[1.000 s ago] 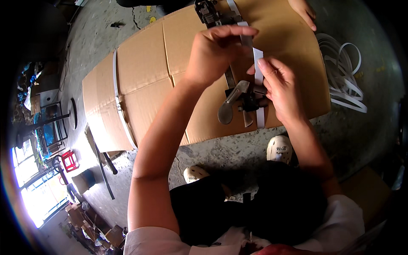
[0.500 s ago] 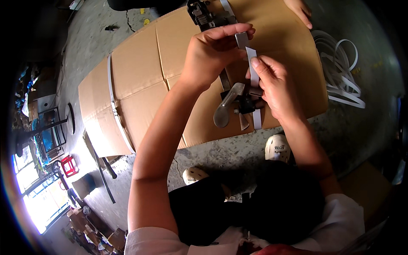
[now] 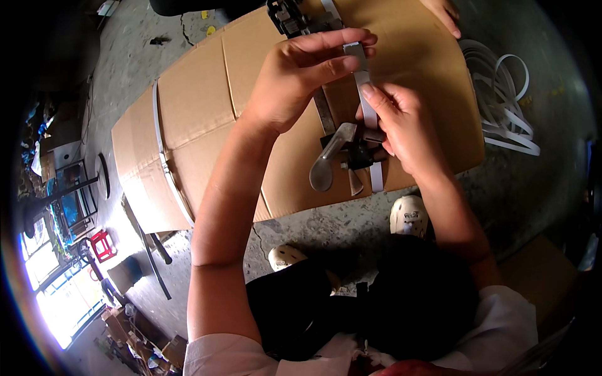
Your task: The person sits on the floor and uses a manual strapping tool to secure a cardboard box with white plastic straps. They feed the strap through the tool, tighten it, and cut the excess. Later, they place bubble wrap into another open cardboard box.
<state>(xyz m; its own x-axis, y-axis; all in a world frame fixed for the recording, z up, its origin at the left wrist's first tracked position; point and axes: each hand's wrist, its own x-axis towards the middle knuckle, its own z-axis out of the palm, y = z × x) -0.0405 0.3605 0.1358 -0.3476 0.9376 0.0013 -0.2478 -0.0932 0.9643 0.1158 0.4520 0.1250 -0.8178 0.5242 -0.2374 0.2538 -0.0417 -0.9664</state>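
My left hand (image 3: pixel 295 78) pinches a small grey metal strapping seal (image 3: pixel 355 57) between thumb and fingers, above a large brown cardboard carton (image 3: pixel 194 106). A flat white strap (image 3: pixel 369 113) runs up to the seal, and its upper end is at or in the seal, partly behind my thumb. Lower on that strap, my right hand (image 3: pixel 401 119) grips it between thumb and fingers. Just below the hands, a strapping tensioner (image 3: pixel 360 153) with a rounded metal lever (image 3: pixel 325 166) rests on the carton, the strap passing by it.
A second white strap (image 3: pixel 164 156) circles the carton's left part. Loose coiled strap (image 3: pixel 501 106) lies on the floor at right. Another person's hand (image 3: pixel 444 14) touches the carton's far right. A dark tool part (image 3: pixel 290 17) sits at the carton's far edge. My shoes (image 3: pixel 409 216) stand close to the near side.
The strap's pointed end, seen beside the seal before, now meets it. My left thumb has come over the seal, and the left hand has shifted slightly left and down.
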